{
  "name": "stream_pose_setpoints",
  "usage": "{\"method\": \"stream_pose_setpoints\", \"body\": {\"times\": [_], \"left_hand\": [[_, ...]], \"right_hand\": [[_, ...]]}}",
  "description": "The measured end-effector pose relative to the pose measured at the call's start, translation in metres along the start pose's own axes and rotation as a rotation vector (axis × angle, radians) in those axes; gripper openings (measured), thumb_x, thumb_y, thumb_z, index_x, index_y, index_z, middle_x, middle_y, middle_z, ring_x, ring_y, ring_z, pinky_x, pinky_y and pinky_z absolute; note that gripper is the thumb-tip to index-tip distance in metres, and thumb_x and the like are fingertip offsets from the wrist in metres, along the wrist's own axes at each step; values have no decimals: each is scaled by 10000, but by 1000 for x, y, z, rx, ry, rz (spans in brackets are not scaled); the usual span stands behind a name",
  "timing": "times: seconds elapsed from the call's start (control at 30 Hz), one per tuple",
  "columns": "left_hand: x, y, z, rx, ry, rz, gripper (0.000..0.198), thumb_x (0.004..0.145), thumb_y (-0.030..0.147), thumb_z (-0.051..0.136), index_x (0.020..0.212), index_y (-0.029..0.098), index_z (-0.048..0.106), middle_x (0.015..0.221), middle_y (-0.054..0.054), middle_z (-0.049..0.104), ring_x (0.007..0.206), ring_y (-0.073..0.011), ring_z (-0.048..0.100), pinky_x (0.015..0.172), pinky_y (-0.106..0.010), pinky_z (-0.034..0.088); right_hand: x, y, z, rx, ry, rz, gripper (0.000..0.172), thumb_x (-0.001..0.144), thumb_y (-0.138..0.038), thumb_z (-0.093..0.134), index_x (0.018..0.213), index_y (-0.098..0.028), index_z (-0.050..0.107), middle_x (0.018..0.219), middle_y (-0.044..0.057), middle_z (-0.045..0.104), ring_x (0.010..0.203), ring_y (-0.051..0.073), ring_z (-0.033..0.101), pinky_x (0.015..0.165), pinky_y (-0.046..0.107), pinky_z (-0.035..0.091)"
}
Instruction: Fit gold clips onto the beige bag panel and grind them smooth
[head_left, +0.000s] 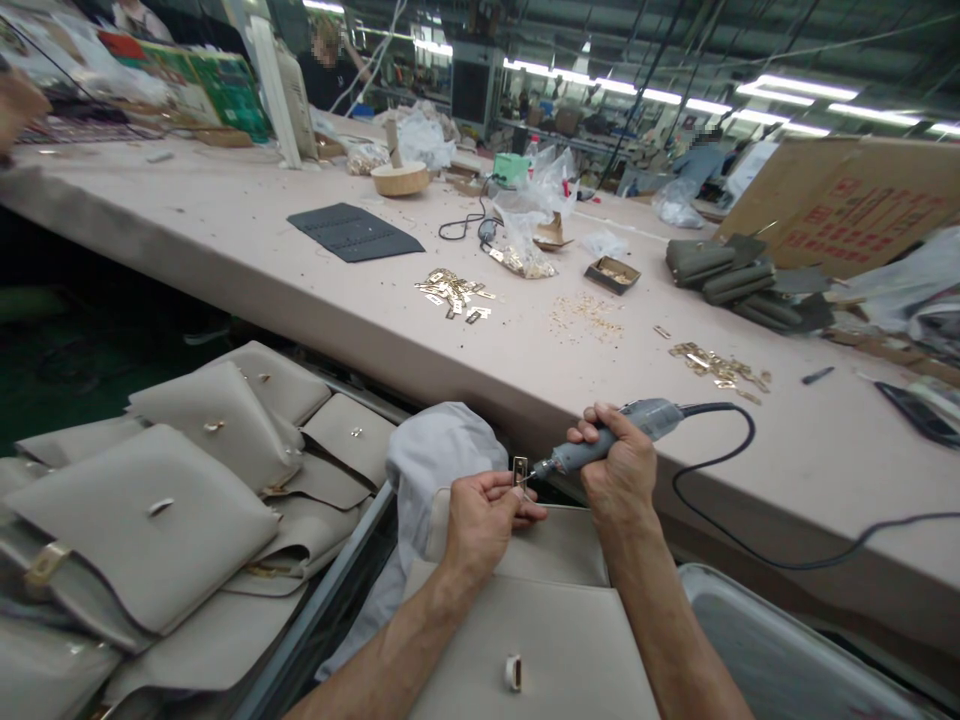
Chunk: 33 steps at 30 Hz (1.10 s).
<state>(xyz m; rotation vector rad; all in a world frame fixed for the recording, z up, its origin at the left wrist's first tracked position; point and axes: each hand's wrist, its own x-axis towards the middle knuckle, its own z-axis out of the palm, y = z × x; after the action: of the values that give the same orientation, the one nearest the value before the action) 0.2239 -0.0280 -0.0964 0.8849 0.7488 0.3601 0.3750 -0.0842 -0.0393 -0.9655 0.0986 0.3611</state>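
Observation:
My right hand (621,465) is wrapped round a grey electric screwdriver (589,452) with a dark cord. Its thin bit points left and reaches a small gold metal plate (520,470) with a slot. That plate stands upright at the fingertips of my left hand (484,520), which pinches it or the leather edge beneath; the exact contact is partly hidden. Below both hands a beige leather bag (551,640) lies across my lap, a gold turn-lock post (513,673) on its panel.
Several beige bags (150,530) are piled at left. On the table (360,300) lie gold plates (450,290), more plates (720,368), scattered tiny screws (585,318), a small box (613,274) and a dark sheet (355,231). Dark rolled pieces (750,280) sit by a carton (847,200).

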Motion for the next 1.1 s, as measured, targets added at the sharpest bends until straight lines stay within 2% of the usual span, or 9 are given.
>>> {"method": "stream_pose_setpoints", "body": {"times": [0.33, 0.77, 1.1], "left_hand": [[0, 0, 3, 28, 8, -21, 255, 773, 210, 690, 951, 33, 734, 802, -170, 810, 645, -210, 787, 591, -225, 633], [0, 1, 3, 36, 23, -17, 188, 771, 173, 676, 898, 57, 753, 762, -151, 806, 632, -215, 785, 580, -231, 631], [0, 1, 4, -16, 26, 2, 151, 737, 153, 686, 848, 73, 749, 753, -115, 795, 609, -216, 777, 576, -252, 645]], "right_hand": [[-9, -8, 3, -16, -64, -58, 332, 629, -156, 831, 834, -189, 572, 672, -43, 606, 499, 74, 467, 499, 223, 466], [-20, -7, 9, -92, -118, -143, 307, 672, -185, 847, 842, -194, 592, 656, -44, 598, 496, 83, 478, 508, 243, 465], [-44, -5, 28, -203, -224, -293, 214, 758, -188, 839, 837, -189, 640, 631, -35, 595, 465, 100, 503, 498, 268, 462]]}}
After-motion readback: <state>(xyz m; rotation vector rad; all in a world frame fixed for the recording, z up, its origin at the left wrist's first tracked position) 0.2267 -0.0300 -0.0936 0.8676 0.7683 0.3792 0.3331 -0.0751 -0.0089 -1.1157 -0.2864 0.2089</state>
